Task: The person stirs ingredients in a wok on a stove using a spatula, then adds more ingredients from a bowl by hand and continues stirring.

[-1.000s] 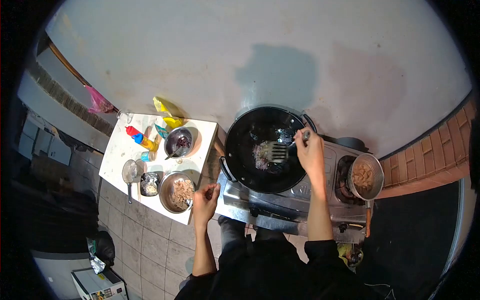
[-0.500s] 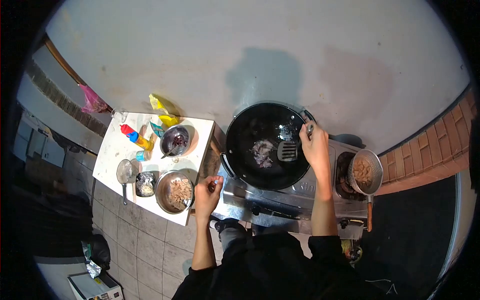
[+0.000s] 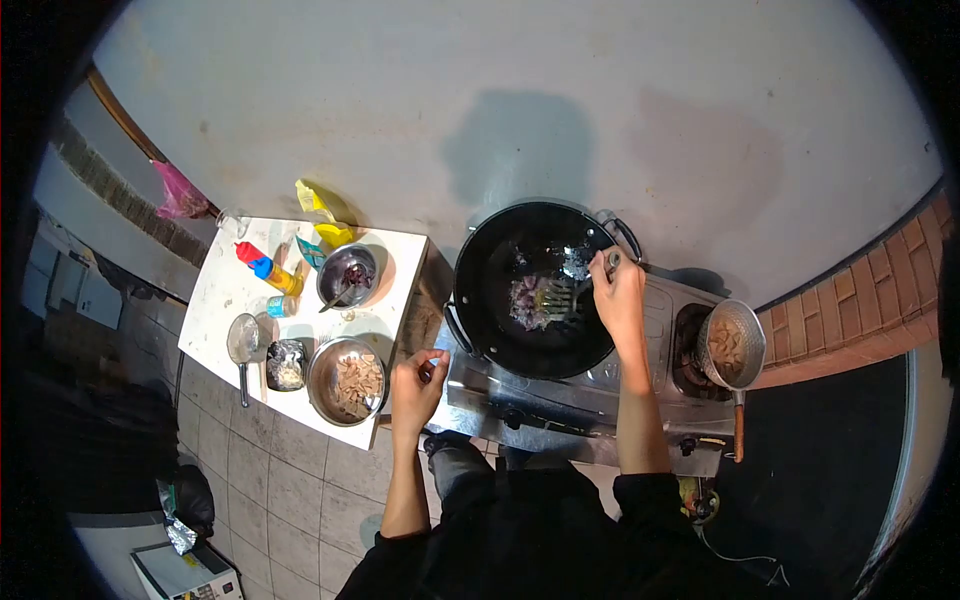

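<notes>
Since the earlier frame I see the spatula (image 3: 560, 301) has moved left into the chopped bits (image 3: 528, 304) in the black pan (image 3: 505, 352), the right hand's (image 3: 621, 297) fingers wrapped round its handle. A hard push could slide the pan, I judge, as the left hand (image 3: 414, 394) is off it, fingers curled, holding what I cannot tell.

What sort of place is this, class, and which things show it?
Probably a kitchen: a wok and a saucepan sit on a stove, and a bowl of food stands on the table nearby.
</notes>
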The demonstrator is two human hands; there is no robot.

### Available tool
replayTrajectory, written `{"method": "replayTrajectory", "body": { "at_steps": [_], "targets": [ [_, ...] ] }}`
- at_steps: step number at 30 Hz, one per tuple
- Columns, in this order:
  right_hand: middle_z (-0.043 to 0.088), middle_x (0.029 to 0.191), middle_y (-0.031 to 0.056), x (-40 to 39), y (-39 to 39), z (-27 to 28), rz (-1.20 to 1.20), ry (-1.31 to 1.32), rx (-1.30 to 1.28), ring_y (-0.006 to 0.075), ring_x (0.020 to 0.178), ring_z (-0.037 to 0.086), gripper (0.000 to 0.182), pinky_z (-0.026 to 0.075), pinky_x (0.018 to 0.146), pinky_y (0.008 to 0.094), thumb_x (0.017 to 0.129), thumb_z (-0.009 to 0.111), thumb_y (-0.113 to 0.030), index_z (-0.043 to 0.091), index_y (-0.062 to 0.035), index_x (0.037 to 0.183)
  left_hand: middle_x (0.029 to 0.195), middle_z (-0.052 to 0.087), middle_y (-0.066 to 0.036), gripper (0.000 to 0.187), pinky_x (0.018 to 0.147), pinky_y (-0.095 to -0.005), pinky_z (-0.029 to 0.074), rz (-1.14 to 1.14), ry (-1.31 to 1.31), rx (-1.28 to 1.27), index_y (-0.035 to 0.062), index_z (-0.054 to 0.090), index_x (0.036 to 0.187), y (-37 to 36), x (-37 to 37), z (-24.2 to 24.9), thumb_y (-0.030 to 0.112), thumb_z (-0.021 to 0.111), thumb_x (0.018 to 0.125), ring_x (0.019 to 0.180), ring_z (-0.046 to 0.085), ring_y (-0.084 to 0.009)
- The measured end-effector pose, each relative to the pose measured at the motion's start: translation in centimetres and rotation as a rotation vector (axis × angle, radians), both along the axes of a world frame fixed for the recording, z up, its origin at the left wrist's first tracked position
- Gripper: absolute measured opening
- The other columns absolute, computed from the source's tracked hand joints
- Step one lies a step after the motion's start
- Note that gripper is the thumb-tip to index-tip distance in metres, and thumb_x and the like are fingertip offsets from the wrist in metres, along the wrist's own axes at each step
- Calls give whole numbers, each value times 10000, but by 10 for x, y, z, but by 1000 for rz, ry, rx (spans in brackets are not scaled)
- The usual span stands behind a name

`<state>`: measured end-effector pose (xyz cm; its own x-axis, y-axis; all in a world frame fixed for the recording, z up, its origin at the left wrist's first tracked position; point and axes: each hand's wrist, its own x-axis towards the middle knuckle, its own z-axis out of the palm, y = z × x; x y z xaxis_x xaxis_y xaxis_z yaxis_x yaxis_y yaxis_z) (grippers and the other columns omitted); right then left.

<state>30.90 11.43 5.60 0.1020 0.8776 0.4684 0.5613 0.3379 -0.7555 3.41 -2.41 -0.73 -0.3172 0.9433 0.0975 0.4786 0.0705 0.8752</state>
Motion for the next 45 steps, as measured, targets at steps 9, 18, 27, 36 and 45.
{"method": "replayTrajectory", "body": {
  "at_steps": [9,18,27,36,45],
  "targets": [
    [490,602,218,8,-5,12,-48,-87,-3,391,531,485,204,388,528,422,894,599,-76,523,49,751,510,495,-49,227,451,-281,321,-46,0,26,-37,702,887,9,-2,14,189,717,880,459,415,-88],
    [461,581,170,9,-17,31,-29,12,20,282,494,434,198,372,512,390,893,600,-61,521,52,751,531,503,-55,235,457,-272,332,-57,3,21,-48,693,892,7,-6,25,187,708,893,477,424,-88],
    [473,585,188,-1,-11,27,-20,53,18,305,497,442,203,387,515,390,899,600,-80,529,55,764,551,534,-66,256,464,-276,354,-65,-2,5,-52,691,896,7,-7,24,204,712,895,486,458,-96],
    [461,582,176,7,-4,-7,-21,-22,68,318,494,421,224,374,508,392,898,604,-84,509,44,740,543,535,-68,267,462,-289,359,-59,65,8,-35,704,896,4,-2,22,230,724,881,475,465,-102],
    [474,585,166,18,-12,5,-56,-3,17,294,495,431,208,384,519,391,895,602,-75,505,38,749,552,560,-88,267,475,-305,385,-42,61,0,-5,718,900,5,2,17,260,721,874,469,501,-127]
  ]
}}
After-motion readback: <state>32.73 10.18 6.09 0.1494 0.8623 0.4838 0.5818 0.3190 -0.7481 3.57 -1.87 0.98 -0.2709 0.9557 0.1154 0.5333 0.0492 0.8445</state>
